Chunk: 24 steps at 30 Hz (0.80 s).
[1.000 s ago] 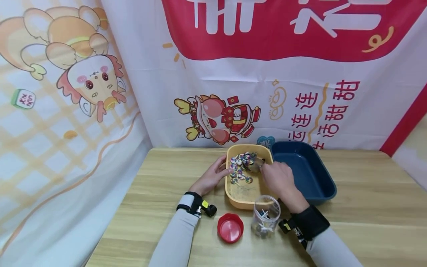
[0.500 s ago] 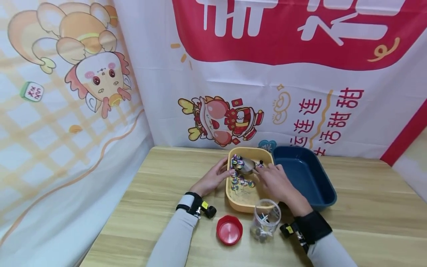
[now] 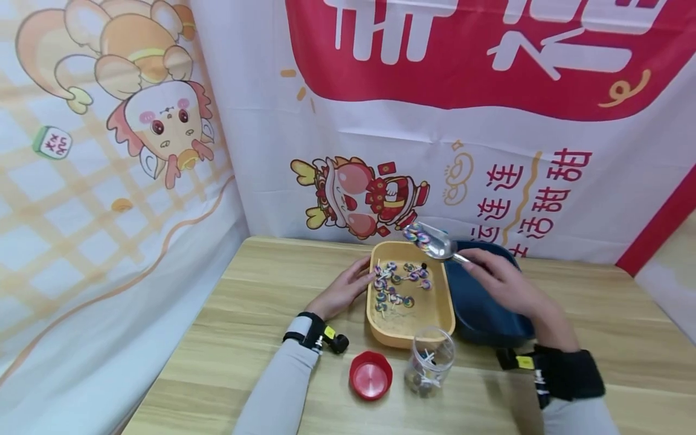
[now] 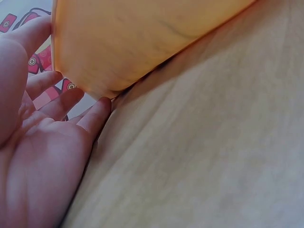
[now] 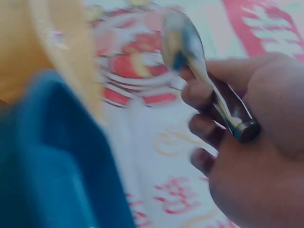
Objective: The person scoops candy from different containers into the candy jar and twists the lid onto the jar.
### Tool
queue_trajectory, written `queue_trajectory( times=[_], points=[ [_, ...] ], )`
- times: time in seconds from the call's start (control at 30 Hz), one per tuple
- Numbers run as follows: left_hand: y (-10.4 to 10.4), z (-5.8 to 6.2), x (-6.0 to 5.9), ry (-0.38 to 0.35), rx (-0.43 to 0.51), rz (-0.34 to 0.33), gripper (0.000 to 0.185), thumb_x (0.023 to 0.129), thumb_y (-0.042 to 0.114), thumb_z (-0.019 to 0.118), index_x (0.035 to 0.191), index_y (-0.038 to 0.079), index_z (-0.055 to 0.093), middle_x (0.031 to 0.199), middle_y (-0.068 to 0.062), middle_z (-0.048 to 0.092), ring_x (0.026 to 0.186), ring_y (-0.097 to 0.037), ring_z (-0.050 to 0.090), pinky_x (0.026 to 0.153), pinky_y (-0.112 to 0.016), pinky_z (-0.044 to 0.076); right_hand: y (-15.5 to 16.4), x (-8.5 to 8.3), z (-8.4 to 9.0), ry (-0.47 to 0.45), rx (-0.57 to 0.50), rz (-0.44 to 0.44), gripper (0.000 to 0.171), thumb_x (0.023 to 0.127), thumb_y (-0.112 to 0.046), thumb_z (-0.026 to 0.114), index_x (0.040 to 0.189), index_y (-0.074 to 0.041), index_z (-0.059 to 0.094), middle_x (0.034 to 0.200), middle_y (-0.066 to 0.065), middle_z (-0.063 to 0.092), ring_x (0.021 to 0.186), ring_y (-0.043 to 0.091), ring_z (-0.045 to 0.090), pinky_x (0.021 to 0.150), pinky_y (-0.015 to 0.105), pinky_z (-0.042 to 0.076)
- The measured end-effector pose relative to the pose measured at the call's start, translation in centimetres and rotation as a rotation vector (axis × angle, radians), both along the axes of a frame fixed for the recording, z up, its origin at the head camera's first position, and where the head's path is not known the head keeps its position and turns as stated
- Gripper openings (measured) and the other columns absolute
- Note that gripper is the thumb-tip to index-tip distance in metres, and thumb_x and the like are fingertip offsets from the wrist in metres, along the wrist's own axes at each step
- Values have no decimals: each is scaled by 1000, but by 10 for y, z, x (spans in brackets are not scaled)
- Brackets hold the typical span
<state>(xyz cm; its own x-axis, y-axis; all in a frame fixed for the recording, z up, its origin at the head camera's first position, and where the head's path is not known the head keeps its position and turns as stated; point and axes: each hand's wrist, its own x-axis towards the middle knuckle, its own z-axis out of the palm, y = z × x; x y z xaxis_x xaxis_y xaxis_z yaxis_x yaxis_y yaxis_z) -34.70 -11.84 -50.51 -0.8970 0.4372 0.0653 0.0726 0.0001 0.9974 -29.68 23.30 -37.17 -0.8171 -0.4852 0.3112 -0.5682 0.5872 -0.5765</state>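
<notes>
Metal scoop (image 3: pixel 433 242) loaded with a few lollipops (image 3: pixel 417 235), lifted above the seam between yellow tray (image 3: pixel 441 305) and blue tray (image 3: pixel 489 314) near the desk's back edge. Right hand (image 3: pixel 502 284) fingers clamped on its handle. Left hand (image 3: pixel 346 291) fingers straight, pressed against yellow tray's left wall. Clear jar (image 3: pixel 429 360) and red lid (image 3: pixel 371 374) toward front edge.

A red lid (image 3: pixel 370 375) laid on the wooden counter (image 3: pixel 598 302), a clear jar (image 3: pixel 429 360) stood just beside it, a bright cartoon banner (image 3: pixel 380 121) hung behind, a checked cloth (image 3: pixel 81 211) draped on the left
</notes>
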Motion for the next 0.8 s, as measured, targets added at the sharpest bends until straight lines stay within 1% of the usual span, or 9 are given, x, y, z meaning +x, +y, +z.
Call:
queue_trajectory(
  times=[0.07,0.13,0.27,0.33,0.4,0.47,0.63,0.73,0.8],
  points=[
    [0,-1,0,3,-10,7,64,105,37,57,162,26,29,165,-3,32,148,-21,38,120,-39,37,16,8,12,16,-52,28,26,107,-11,54,127,-3,66,107,7,67,89,19,57,73,27,51],
    [-1,0,0,12,-21,14,64,105,39,58,162,27,30,165,0,33,148,-19,38,120,-38,37,29,19,25,12,-88,51,24,104,-6,56,124,-4,69,96,2,65,82,18,55,63,26,49],
    [-1,3,-2,33,-13,15,62,106,35,57,162,25,31,165,-1,33,147,-20,39,120,-37,37,51,45,52,-36,-60,83,25,101,-2,60,122,-6,72,85,-2,62,71,16,53,51,29,44],
    [-2,5,-4,41,-6,14,62,106,32,56,162,23,30,166,-2,32,147,-21,39,120,-38,37,58,57,63,-63,-7,97,25,99,-1,62,120,-7,74,86,-4,66,71,14,56,50,27,46],
    [-3,6,-4,42,-4,20,62,106,33,57,162,23,31,165,-1,32,147,-20,40,119,-37,37,63,67,70,-106,65,83,24,98,-6,66,118,-13,77,93,-8,73,75,11,61,56,24,51],
    [-3,5,-5,40,6,20,63,106,34,57,161,22,31,166,-2,31,147,-21,39,120,-38,37,66,75,75,-143,136,97,23,97,-9,69,117,-17,78,98,-9,76,79,11,64,61,24,55],
    [0,2,-4,27,28,-1,65,105,34,58,162,20,30,167,-4,29,148,-24,39,120,-39,37,71,87,78,-239,303,131,18,98,-22,71,113,-24,79,95,-15,74,77,8,63,63,21,54],
    [2,0,-3,17,34,-13,64,106,31,57,162,19,29,167,-6,28,148,-25,38,121,-39,36,74,93,77,-268,371,89,16,97,-31,72,110,-27,80,92,-18,72,77,6,62,64,21,54],
    [2,-1,-3,14,39,-14,64,106,31,57,162,19,29,167,-6,28,149,-24,37,121,-40,34,74,96,78,-272,386,67,15,96,-32,73,108,-29,80,91,-19,72,77,6,62,65,21,55]
  ],
)
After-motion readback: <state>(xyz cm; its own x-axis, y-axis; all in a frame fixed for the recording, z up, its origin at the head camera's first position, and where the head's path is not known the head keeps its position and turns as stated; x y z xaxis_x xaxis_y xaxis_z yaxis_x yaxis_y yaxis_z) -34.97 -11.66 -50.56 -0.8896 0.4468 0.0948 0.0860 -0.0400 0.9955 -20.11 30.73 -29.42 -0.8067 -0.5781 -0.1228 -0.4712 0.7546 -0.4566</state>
